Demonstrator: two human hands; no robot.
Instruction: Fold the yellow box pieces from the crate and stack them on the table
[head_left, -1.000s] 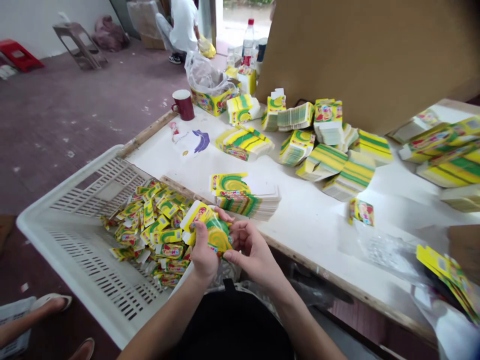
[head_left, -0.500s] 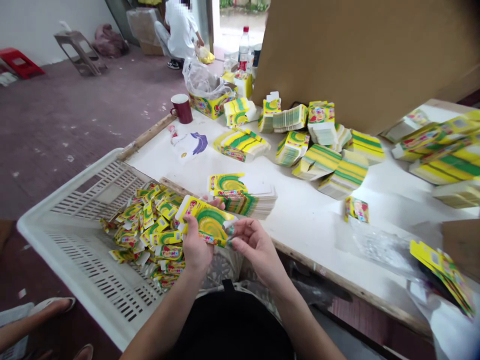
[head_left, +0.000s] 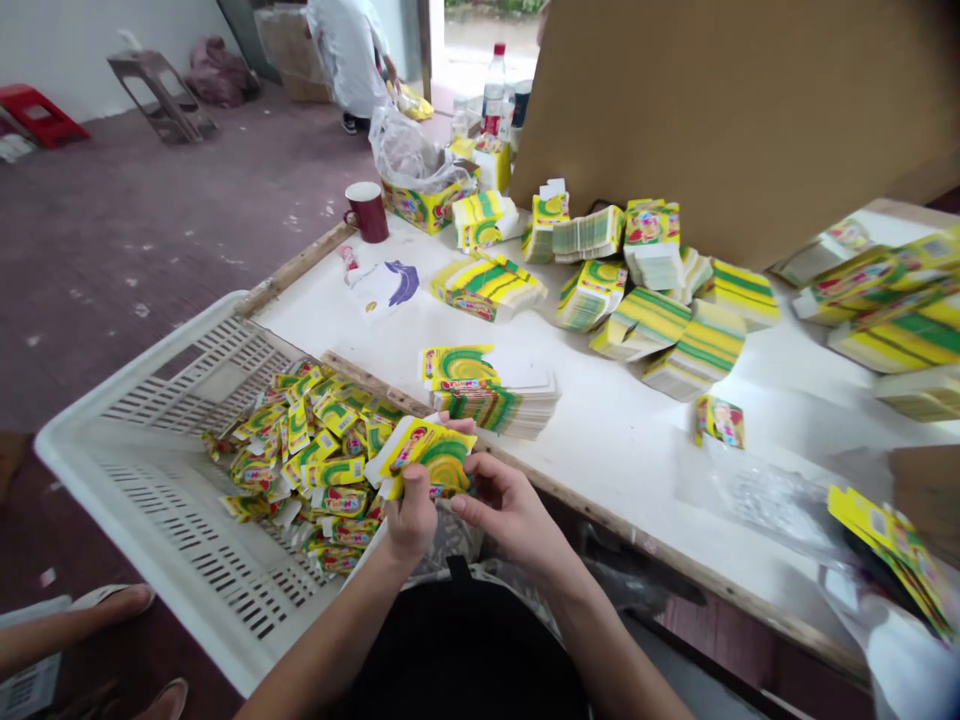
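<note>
head view: left hand (head_left: 411, 510) and right hand (head_left: 501, 502), each grip closed, pinch one yellow-green carton (head_left: 429, 457).

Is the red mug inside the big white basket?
No, the red mug stands on the table near its far corner, outside the white basket.

Head-worn view, forward and down, close

Folded cartons (head_left: 315, 455) in crate (head_left: 112, 420) left of table (head_left: 615, 440).
</note>
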